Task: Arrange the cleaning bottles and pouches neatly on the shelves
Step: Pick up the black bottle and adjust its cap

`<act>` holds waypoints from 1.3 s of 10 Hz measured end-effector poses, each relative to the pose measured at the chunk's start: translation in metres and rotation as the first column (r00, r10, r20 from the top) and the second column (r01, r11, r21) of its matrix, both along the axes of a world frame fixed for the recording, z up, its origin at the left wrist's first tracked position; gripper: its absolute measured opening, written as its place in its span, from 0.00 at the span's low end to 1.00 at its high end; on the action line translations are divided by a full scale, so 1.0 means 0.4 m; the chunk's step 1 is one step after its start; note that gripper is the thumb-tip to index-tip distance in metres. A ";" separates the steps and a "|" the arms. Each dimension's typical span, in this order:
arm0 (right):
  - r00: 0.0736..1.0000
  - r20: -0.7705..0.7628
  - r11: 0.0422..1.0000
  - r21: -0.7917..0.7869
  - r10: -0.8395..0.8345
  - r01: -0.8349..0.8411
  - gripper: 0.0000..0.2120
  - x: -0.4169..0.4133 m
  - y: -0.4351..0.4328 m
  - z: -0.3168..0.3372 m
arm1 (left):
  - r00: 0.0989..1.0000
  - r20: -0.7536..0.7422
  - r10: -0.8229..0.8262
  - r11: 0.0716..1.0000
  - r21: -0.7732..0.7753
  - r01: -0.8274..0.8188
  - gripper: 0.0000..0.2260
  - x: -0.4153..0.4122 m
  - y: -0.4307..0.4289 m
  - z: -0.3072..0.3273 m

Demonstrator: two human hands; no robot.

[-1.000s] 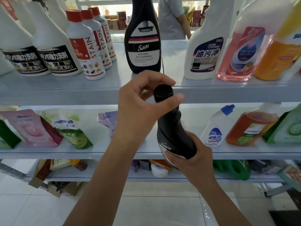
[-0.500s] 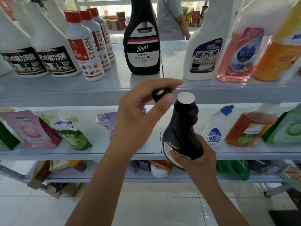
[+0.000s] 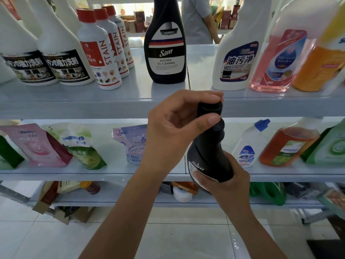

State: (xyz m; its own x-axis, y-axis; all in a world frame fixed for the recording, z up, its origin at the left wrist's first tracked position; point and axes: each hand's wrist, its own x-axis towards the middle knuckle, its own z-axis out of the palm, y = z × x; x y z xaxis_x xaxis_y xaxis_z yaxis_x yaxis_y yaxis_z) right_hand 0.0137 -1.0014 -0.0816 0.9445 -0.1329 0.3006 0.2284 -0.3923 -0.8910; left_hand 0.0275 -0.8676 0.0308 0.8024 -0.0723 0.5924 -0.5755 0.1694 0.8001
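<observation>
A black Sam bottle (image 3: 207, 152) is held tilted in front of the shelves. My right hand (image 3: 225, 180) grips its body from below. My left hand (image 3: 175, 128) pinches the black cap (image 3: 210, 110) on top of the bottle's neck with thumb and fingers. A second black Sam bottle (image 3: 166, 45) stands upright on the upper shelf (image 3: 74, 101) straight behind. Pouches, pink (image 3: 37, 146), green (image 3: 82, 144) and pale blue (image 3: 130, 144), lean on the middle shelf (image 3: 56, 173) at the left.
White spray bottles (image 3: 61, 53) and red-capped STAIN bottles (image 3: 99, 53) fill the upper shelf's left; a white bottle (image 3: 237, 53), pink bottle (image 3: 276, 60) and orange bottle (image 3: 321, 66) stand right. Middle shelf right holds a blue-capped bottle (image 3: 250, 144) and orange bottle (image 3: 287, 144). A person (image 3: 196, 19) stands behind.
Half a second ago my left hand held the cap off beside the open neck; now the cap sits on the neck again. The bottle stays in my right hand.
</observation>
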 end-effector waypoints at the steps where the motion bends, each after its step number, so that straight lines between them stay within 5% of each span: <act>1: 0.986 -0.104 0.985 0.123 0.132 -0.119 0.29 -0.005 -0.013 0.024 | 0.990 0.039 -0.133 0.991 0.010 0.132 0.10 0.005 0.008 0.002; 3: 0.964 -0.140 0.964 0.174 0.224 -0.199 0.29 -0.012 -0.009 0.040 | 0.965 0.078 -0.249 0.968 0.011 0.249 0.07 0.021 0.019 -0.004; 5: 0.862 -0.234 0.890 0.191 0.451 -0.414 0.26 -0.001 -0.005 0.060 | 0.905 0.005 -0.426 0.894 -0.148 0.422 0.05 0.026 0.035 -0.012; 7: 0.905 -0.223 0.931 0.114 0.363 -0.346 0.35 0.007 0.008 0.044 | 0.994 -0.024 -0.108 0.983 -0.151 0.104 0.10 0.018 0.043 -0.008; 8: 0.908 -0.250 0.941 0.077 0.337 -0.328 0.36 0.013 0.012 0.057 | 0.984 -0.003 -0.176 0.976 -0.130 0.174 0.05 0.009 0.046 -0.007; 10: 0.894 -0.314 0.945 0.037 0.321 -0.326 0.27 0.024 0.022 0.076 | 1.000 -0.014 -0.003 0.998 -0.067 0.002 0.08 0.009 0.038 -0.006; 13: 0.753 -0.493 0.895 0.145 0.435 -0.422 0.21 0.035 0.028 0.112 | 0.986 0.042 -0.163 0.987 -0.003 0.164 0.07 0.007 0.041 0.008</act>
